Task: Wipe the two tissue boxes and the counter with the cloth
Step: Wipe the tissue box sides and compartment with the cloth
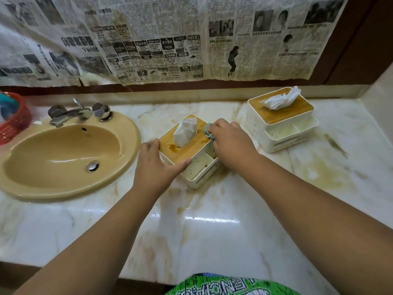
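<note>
Hanging across the top of the frame, newspaper (170,39) covers the wall behind the counter (212,231). A tan sink (63,158) with a chrome tap (70,112) fills the left side, and a red basket (14,122) sits at the left edge beside it. A green patterned garment (229,284) shows at the bottom edge. Both forearms cross the lower half of the frame and hide much of the marble in front of the near box (202,175).

That box stands at centre frame, just right of the sink, turned at an angle. It is white with a wooden lid and an open tray along its front. A tissue (185,133) stands up from the lid, and a dark wet smear marks the wood beside it.

The left hand (157,162) holds the box's left corner, fingers over the far side and thumb stretched along the lid's front edge. The right hand (231,143) is closed round a bunched grey-green cloth (207,129) and presses it against the lid's right edge, covering that side of the box.

The far box (297,110), of the same make, stands in the upper right near the wall, apart from both hands, specks on its white side and tray. Yellow-brown stains streak the counter around and between the boxes.
</note>
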